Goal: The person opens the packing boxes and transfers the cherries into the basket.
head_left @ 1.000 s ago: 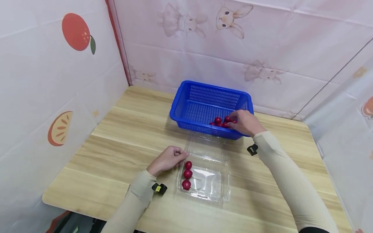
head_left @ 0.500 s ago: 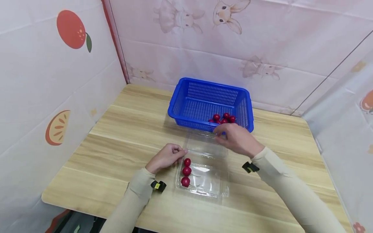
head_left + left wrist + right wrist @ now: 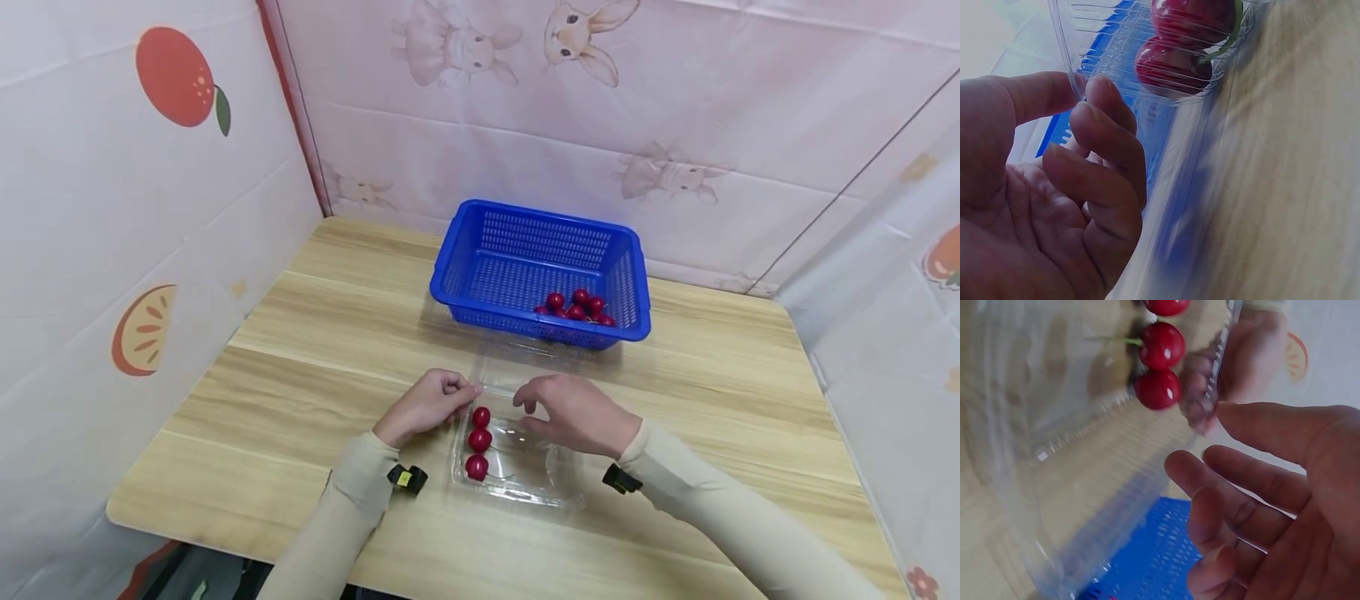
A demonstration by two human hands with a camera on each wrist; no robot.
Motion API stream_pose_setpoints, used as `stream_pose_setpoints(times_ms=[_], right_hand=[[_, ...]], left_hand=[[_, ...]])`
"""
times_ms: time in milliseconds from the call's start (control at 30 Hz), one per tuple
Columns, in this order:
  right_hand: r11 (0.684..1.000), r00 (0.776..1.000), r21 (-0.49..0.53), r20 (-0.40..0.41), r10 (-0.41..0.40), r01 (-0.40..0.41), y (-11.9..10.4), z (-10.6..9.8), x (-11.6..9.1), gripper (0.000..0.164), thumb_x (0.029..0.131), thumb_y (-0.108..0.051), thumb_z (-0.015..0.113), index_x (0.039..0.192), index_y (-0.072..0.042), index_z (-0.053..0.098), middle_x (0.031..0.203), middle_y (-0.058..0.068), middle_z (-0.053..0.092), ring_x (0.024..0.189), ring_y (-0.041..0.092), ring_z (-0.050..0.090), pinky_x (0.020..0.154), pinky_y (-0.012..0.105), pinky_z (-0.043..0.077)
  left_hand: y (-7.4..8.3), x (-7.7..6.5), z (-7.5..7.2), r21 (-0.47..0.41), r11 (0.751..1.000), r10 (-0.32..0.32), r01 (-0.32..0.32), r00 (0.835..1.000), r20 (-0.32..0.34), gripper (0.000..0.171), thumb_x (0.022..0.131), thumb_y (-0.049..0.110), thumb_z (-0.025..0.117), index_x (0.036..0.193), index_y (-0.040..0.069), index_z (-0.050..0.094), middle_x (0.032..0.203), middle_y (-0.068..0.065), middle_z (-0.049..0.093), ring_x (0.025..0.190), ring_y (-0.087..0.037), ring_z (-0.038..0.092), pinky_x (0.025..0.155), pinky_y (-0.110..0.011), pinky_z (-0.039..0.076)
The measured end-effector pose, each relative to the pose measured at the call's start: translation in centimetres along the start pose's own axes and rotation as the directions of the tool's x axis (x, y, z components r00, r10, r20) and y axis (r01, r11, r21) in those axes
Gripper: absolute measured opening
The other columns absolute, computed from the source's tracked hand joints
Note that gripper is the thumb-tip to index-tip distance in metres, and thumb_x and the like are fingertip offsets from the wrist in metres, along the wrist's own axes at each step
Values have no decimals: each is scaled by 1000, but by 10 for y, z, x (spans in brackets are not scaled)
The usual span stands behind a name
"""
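Note:
A clear plastic clamshell container (image 3: 517,493) lies opened out on the table, its lid (image 3: 525,360) towards the basket. Three red cherries (image 3: 480,439) with green stems form a column along its left side. My left hand (image 3: 427,408) pinches the container's rim at the far left corner; the left wrist view shows thumb and forefinger on the thin edge (image 3: 1071,56). Over the container's right part hovers my right hand (image 3: 581,412), fingers bent and thumb apart. In the right wrist view nothing shows between its fingers (image 3: 1254,465).
Behind the container stands a blue perforated basket (image 3: 536,212), with several more cherries (image 3: 576,312) gathered in its near right corner. The wooden table (image 3: 300,433) meets printed fabric walls (image 3: 480,142) at the back and sides.
My right hand has left the cherries in the basket and come nearer and to the left, over the container. My left hand has kept its place at the rim.

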State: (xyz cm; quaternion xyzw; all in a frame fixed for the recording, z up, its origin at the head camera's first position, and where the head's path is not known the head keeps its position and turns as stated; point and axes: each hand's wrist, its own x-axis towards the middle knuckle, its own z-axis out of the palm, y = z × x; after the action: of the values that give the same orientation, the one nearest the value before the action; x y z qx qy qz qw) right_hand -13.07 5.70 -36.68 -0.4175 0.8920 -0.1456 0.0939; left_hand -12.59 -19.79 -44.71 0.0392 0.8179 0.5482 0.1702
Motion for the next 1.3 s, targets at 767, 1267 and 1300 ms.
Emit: stream_pose_setpoints(times_ms=[767,1267,1300], right_hand=[[996,987,-29,141,-80,85,-26,34,34,10,93,-26,77,88,-21,70,75,-10,64,68,7,54,60,25,48],[998,985,-37,166,-46,52,-28,42,37,11,89,-28,81,93,-20,74,81,-10,71,66,6,57,60,25,47],[998,985,-35,170,-39,46,-27,41,37,11,89,-28,82,91,-20,73,79,-11,69,65,6,56,59,25,47]], left_hand=[[1,-1,0,10,1000,21,-21,1000,-2,35,103,36,63,77,12,63,62,0,54,55,-10,44,50,-21,32],[1,-1,-1,13,999,38,-38,999,2,35,103,35,63,81,8,65,62,2,55,54,-9,44,49,-21,32],[2,-2,-1,15,999,38,-38,999,1,35,103,35,63,81,8,66,62,2,55,54,-9,45,49,-21,32]])
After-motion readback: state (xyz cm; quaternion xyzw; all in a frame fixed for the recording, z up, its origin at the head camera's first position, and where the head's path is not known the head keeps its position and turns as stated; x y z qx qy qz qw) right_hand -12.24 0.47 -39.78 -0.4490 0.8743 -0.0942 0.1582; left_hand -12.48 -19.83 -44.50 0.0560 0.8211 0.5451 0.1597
